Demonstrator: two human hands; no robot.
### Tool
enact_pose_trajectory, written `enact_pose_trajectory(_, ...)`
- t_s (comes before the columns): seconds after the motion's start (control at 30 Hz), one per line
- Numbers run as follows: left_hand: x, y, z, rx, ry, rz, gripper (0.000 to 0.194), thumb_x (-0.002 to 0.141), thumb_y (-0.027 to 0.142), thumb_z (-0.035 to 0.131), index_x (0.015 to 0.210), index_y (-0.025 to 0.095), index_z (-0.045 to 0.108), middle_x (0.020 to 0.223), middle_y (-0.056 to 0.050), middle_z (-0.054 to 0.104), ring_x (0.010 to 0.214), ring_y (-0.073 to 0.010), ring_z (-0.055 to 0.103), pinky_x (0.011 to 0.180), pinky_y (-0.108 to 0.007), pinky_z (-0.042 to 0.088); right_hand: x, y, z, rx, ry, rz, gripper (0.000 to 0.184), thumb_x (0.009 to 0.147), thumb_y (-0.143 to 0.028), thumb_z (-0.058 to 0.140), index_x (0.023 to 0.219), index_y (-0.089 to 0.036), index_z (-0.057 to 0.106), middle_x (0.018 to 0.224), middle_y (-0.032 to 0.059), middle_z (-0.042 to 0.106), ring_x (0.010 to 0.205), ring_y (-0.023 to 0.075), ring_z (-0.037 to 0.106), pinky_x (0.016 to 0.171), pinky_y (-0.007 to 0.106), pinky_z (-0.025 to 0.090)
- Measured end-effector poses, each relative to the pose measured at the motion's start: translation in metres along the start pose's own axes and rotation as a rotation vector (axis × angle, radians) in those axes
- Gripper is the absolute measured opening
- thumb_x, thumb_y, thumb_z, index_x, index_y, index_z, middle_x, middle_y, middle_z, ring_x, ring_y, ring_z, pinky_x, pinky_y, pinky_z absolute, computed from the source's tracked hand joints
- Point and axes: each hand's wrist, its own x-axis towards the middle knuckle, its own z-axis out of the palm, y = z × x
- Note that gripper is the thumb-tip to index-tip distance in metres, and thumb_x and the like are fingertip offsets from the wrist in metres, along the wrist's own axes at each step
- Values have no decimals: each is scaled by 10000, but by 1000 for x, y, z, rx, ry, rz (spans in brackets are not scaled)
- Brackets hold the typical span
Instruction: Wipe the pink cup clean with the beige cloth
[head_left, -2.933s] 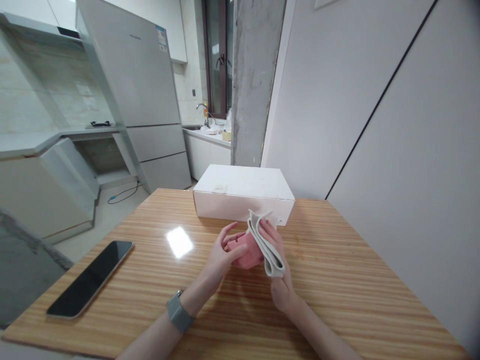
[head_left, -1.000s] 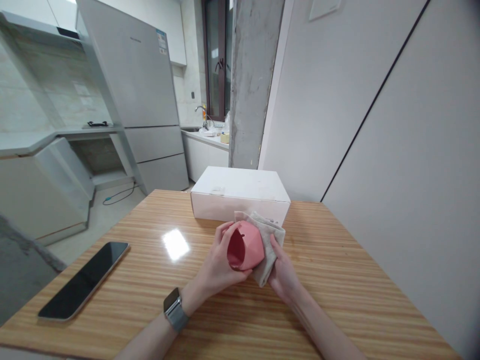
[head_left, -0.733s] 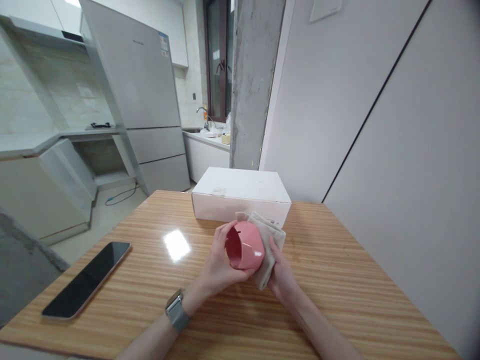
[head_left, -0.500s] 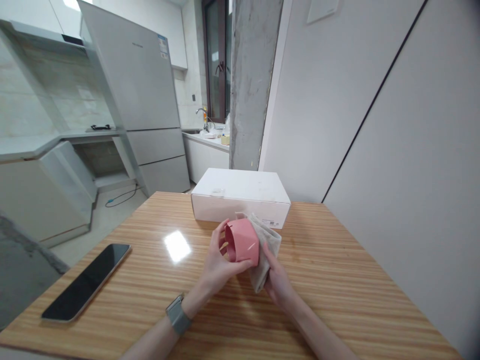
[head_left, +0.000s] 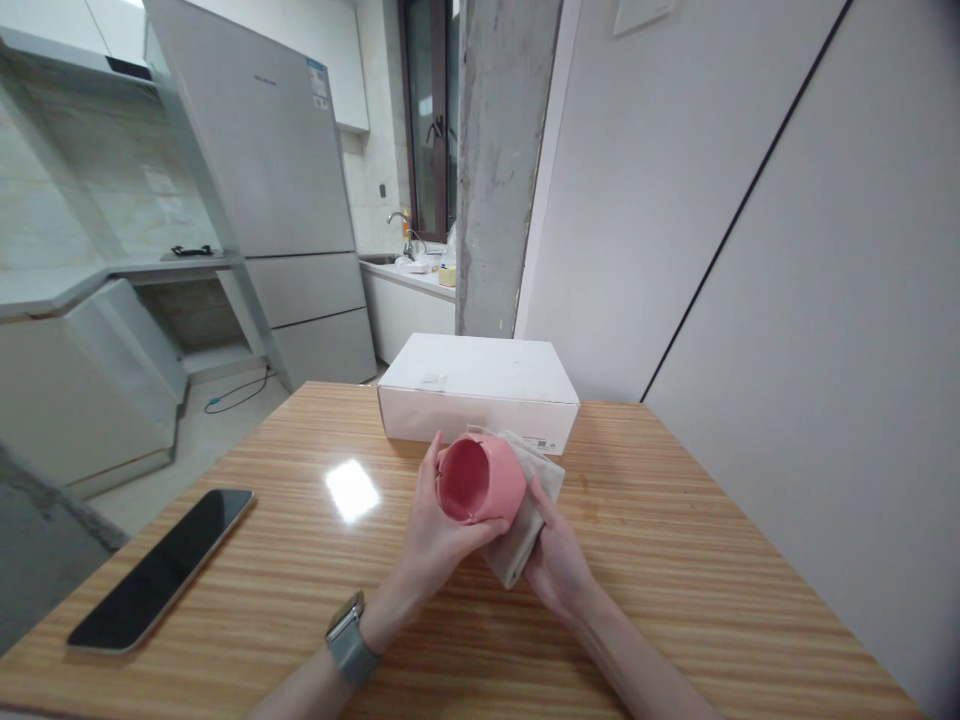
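Note:
My left hand point(head_left: 433, 540) grips a small pink cup-like container point(head_left: 480, 480) just above the wooden table point(head_left: 675, 590), its opening turned towards me. A folded beige cloth point(head_left: 529, 500) is pressed against the container's right side by my right hand point(head_left: 559, 565), whose fingers are closed on the cloth. A grey watch point(head_left: 346, 645) sits on my left wrist. Both hands are near the middle of the table, just in front of a white box point(head_left: 480, 385).
A dark phone point(head_left: 161, 570) lies screen-up at the table's left front. The white box stands at the far edge. A white wall runs close along the right. A fridge point(head_left: 262, 160), counters and a concrete pillar point(head_left: 499, 170) stand behind.
My left hand has turned the pink container, so its opening now faces me. The cloth in my right hand has stayed against the container's right side.

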Motion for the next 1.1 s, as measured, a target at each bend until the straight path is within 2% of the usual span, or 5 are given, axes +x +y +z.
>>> enact_pose_trajectory(0.23,0,11,-7,14,-55,153,1092,512,265,864,1419,292,257,1369,-82,421,1258,-294,437,1056,-476,369,0,-3,-1,72,-32,130,399,917,-422,494,1226,-189,591,1099,65,700,1070,240,622,949,402,469)
enact_pose_trajectory(0.5,-2,22,-9,173,-60,310,1012,511,179,795,1394,256,307,1375,-91,378,1272,-300,386,1063,-469,368,7,-6,-8,5,-50,106,386,877,-454,547,1106,-165,662,1041,87,717,1031,262,639,945,423,471)
enact_pose_trajectory(0.7,-2,22,-11,175,-83,303,1006,507,173,791,1385,277,310,1370,-86,353,1270,-309,377,1055,-483,374,7,-9,-5,34,98,42,352,887,-412,540,1087,-149,665,1035,81,721,1061,252,629,970,400,465)
enact_pose_trajectory(0.87,-2,18,-7,90,-89,281,985,496,199,806,1361,284,343,1333,-76,404,1235,-312,419,1046,-485,385,7,-18,-7,24,219,-3,304,865,-380,576,1052,-159,671,1040,73,722,1072,266,629,964,413,479)
enact_pose_trajectory(1.1,-1,11,-8,13,-127,209,988,522,176,807,1379,274,325,1333,-71,444,1224,-291,457,1041,-462,401,3,-32,-8,-28,274,-84,382,859,-384,584,1153,-144,631,1047,91,718,1068,284,634,957,440,484)
